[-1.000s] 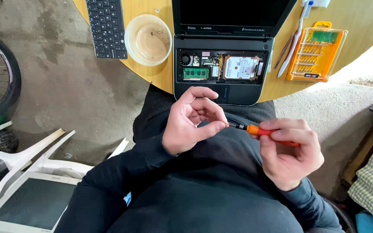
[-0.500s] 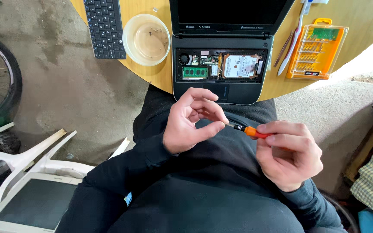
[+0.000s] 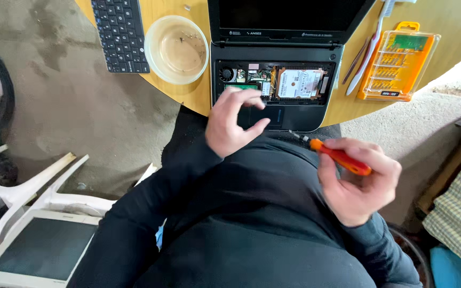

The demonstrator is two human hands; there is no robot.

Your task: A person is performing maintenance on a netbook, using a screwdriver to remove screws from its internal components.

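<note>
A slim orange-handled screwdriver [image 3: 340, 158], dark tip pointing up-left, lies tilted in the right hand [image 3: 356, 184].

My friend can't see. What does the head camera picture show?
A person's right hand holds a small orange screwdriver, while the left hand reaches toward an opened laptop on a round wooden table. A bowl, keyboard and orange bit case sit nearby.

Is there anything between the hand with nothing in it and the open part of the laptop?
Nothing visible is in the way. The left hand hovers over the front edge of the laptop, right beside its open bay. The bowl sits off to the side. The right hand holds the screwdriver, clear of the laptop.
</note>
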